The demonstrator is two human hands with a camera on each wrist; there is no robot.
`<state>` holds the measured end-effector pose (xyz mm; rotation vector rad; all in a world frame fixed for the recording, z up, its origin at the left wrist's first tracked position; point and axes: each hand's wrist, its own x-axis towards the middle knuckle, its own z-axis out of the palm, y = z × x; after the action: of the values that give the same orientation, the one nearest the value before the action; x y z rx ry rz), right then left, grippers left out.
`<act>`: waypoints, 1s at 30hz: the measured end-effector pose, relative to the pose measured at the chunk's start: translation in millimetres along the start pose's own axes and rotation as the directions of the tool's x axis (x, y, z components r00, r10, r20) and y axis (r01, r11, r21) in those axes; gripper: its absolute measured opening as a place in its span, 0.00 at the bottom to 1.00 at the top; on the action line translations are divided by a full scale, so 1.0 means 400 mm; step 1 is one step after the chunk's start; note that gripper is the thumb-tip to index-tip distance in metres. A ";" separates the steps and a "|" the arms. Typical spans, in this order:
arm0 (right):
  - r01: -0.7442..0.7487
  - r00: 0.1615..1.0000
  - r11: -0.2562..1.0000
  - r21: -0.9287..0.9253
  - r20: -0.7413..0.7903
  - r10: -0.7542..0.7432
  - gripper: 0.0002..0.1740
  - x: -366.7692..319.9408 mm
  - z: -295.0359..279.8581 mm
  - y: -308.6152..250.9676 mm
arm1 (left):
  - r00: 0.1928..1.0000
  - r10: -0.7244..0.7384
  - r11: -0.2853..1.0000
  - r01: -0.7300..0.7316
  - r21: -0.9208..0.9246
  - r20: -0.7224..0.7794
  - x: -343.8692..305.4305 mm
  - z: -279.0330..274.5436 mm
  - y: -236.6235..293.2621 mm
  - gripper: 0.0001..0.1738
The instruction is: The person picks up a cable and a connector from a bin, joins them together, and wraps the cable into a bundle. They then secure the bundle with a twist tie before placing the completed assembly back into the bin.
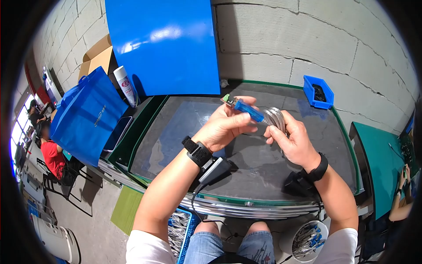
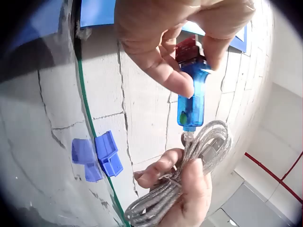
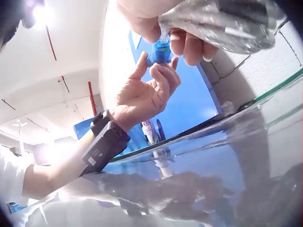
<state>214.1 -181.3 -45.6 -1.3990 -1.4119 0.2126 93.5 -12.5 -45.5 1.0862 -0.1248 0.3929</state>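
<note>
A person's left hand (image 1: 220, 130) pinches a translucent blue adapter (image 1: 248, 110) between thumb and fingers; the right hand (image 1: 292, 141) is curled round the coiled silvery cable (image 1: 276, 119) that runs from it, both held above the dark glass-topped table (image 1: 263, 176); a small blue bin (image 1: 318, 91) sits at the table's far right corner; a blue panel (image 1: 162, 44) stands against the block wall; left of it are a white spray can (image 1: 125, 86), its red label unreadable, and a blue bag (image 1: 85, 116) whose pale lettering is too small to read.
</note>
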 end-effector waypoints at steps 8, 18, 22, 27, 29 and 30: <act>-0.226 0.972 0.792 0.568 0.084 0.217 0.16 0.001 -0.004 0.010 | 0.999 0.002 0.998 -0.005 0.065 0.054 0.001 -0.009 0.003 0.12; -0.262 0.959 0.736 0.624 0.087 0.269 0.15 0.004 -0.016 0.015 | 0.992 0.067 0.996 -0.060 0.062 -0.109 -0.005 -0.013 0.007 0.09; -0.205 0.976 0.823 0.530 0.053 0.210 0.19 0.007 -0.011 0.012 | 0.995 0.055 0.998 -0.056 -0.006 -0.079 0.002 -0.041 0.000 0.12; -0.106 0.991 0.817 0.567 -0.002 0.131 0.21 0.014 0.014 0.026 | 0.993 -0.056 0.996 0.048 0.076 0.102 0.005 -0.017 -0.022 0.25; 0.001 0.996 0.809 0.588 -0.072 0.051 0.22 0.021 0.030 0.027 | 0.951 -0.239 0.951 0.189 0.245 0.196 0.005 -0.005 -0.023 0.29; -0.012 0.994 0.836 0.549 -0.086 0.071 0.24 0.021 0.029 0.032 | 0.948 -0.278 0.943 0.240 0.231 0.152 0.011 -0.005 -0.030 0.29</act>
<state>215.4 -164.9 -55.2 -0.9439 -1.1123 0.5249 101.9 -14.6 -55.3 1.3293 -0.1012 0.0670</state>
